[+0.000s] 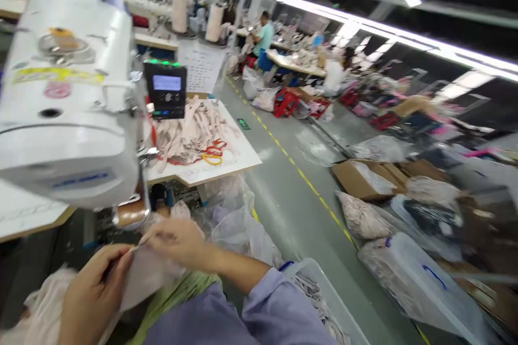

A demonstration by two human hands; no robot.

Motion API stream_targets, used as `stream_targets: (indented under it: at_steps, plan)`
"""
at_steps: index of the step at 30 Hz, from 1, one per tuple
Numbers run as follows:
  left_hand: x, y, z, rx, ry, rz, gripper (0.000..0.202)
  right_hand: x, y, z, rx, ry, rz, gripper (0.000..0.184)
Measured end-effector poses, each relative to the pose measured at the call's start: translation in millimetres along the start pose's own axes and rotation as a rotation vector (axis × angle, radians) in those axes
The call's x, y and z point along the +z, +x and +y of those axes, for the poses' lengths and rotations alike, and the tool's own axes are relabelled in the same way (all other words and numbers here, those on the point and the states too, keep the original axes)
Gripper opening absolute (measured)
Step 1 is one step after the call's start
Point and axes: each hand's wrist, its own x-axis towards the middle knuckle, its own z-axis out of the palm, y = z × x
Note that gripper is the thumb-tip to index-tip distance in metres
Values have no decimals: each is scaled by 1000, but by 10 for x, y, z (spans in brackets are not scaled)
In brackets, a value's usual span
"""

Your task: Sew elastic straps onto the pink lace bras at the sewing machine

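Note:
My left hand (95, 288) pinches the edge of a pale pink fabric piece (143, 277) between thumb and forefinger. My right hand (178, 242) is closed on the same edge, a little further up and to the right; motion blurs its fingers. The cloth hangs below both hands over my lap. Just above my hands is the lower end of a white industrial sewing machine (73, 135), its metal guard (148, 188) close by. More pale fabric (48, 302) lies bunched at the lower left.
Scissors with orange handles (212, 159) and a heap of pale strips (190, 129) lie on the white tabletop (238, 156). A control panel (165, 89) stands behind. To my right are a clear bin (319, 280), stuffed bags (388, 264) and cartons (360, 178). A person (264, 35) sits farther back.

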Motion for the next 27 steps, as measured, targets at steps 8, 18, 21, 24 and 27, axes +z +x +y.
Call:
stream_targets:
  at_steps: [8,18,21,24,27]
  plan:
    - [-125,-35,161,198,-59,-70,16,-125,120,-49,62,-60,-176,14]
    - [-133,-59,116,150,-154,-120,10,-204,140,-193,292,154,-423,16]
    - [-143,-47,127,109,-166,-159,12,-214,145,-179,297,159,-455,15]
    - [-168,-16,143,42,-159,-217,13,-214,132,-185,281,122,-451,14]
    - [-204,44,141,-10,-123,-321,20,-210,118,-191,251,68,-443,13]
